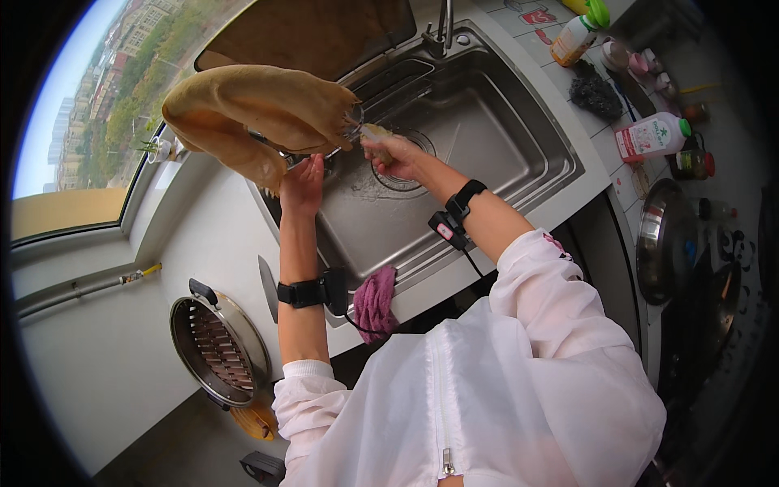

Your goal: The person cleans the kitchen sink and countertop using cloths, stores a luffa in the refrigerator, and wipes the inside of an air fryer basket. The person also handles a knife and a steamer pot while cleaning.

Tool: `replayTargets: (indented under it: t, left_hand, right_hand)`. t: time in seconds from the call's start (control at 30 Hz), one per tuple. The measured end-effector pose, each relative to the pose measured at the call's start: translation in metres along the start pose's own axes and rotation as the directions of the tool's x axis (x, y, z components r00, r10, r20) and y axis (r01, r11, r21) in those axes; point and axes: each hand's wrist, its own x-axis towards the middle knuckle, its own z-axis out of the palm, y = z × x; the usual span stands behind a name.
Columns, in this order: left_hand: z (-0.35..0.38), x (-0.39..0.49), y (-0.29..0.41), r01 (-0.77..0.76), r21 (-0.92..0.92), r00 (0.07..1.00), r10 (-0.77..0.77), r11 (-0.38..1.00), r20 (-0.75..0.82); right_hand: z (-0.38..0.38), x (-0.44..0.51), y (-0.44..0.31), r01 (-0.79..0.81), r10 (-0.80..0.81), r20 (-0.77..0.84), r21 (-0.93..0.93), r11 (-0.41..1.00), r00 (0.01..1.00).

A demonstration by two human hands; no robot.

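My right hand (395, 155) is closed around a small pale yellowish wad (382, 131), possibly a sponge, above the drain side of a stainless steel sink (450, 207). To its left a tan cloth (255, 103) with a frayed end hangs in folds over the sink's left corner and the counter. My left hand (302, 182) is raised against the lower edge of this cloth, which partly hides it; whether the fingers grip anything is unclear. Both wrists wear black straps with small devices. A purple cloth (375, 301) drapes over the sink's front rim.
A knife (266, 286) lies on the counter beside my left forearm, near a steel steamer pot (219, 353). A faucet (438, 36) and a brown board (316, 36) stand behind the sink. Bottles (654, 135), a dark scouring pad (595, 91) and a steel lid (660, 243) are at right.
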Motion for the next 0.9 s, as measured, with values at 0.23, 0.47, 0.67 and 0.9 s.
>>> replayTargets:
  t: [0.23,0.47,0.67,0.9]
  left_hand:
    - [0.005,0.011,0.0,-0.169,0.018,0.938,0.156,0.985,0.309]
    - [0.014,-0.062,-0.075,-0.769,0.638,0.623,0.176,-0.039,0.762]
    - [0.052,-0.09,-0.074,-0.797,-0.035,0.177,-0.288,-0.603,0.941]
    - [0.089,-0.092,-0.062,-0.885,-0.163,-0.048,-0.262,-0.436,0.964]
  right_hand:
    - [-0.013,-0.036,0.005,-0.023,0.014,-0.078,-0.113,0.993,0.997]
    - [-0.027,-0.09,-0.007,-0.08,0.091,0.086,-0.128,0.989,0.992]
    - [-0.012,-0.141,-0.017,-0.169,0.229,0.327,-0.201,0.965,0.917]
    - [0.025,-0.165,-0.019,-0.116,0.285,0.246,-0.533,0.838,0.927]
